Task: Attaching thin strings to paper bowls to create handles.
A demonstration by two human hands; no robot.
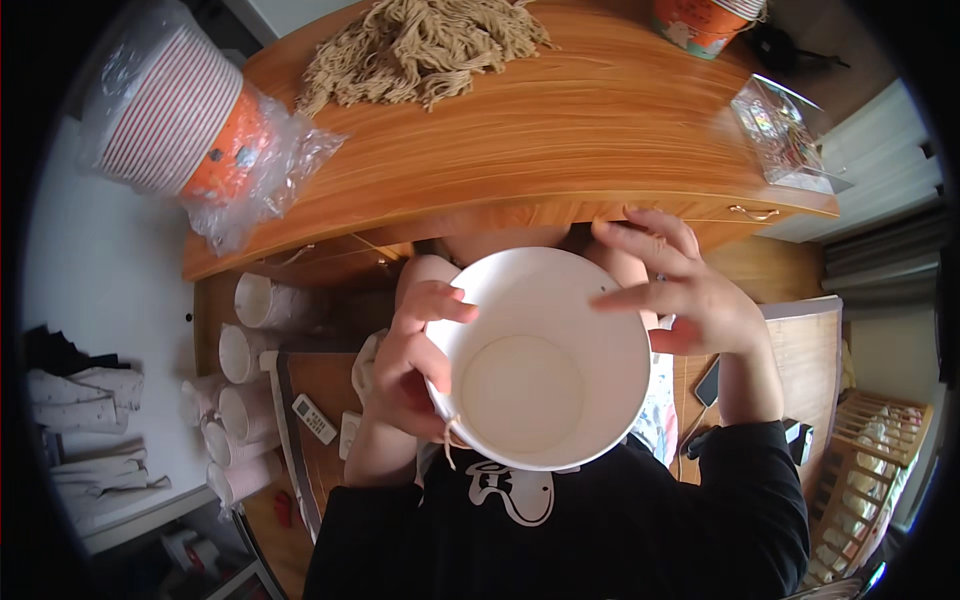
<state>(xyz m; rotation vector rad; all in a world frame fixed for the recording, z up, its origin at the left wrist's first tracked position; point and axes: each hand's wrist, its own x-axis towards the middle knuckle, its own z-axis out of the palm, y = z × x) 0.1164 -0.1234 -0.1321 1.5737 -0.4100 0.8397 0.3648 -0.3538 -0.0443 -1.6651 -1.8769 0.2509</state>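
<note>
Currently, a white tub [540, 362] is held in front of the body, just beyond the near edge of the wooden table [600, 130], with its round mouth turned up toward the head. By the left hand [403, 370] the tub is gripped at its left side, the fingers being curled around the wall and over the rim. A short light cord [450, 442] is seen hanging at the lower left of the rim, just below that hand. The right hand [705, 300] is raised at the opposite side with its fingers spread, one of them being extended over the opening; whether the rim is touched by its thumb cannot be told. On the table, a heap of tan cords [425, 50] is laid near the far edge, a plastic-wrapped stack of striped-rimmed tubs [175, 115] is placed at the left, and a clear box [785, 135] is set at the right, where an orange tub [695, 25] is cut off by the upper edge of the view. Below, wrapped stacks of white tubs [245, 415] are gathered at the left, near a white remote control [314, 419].
</note>
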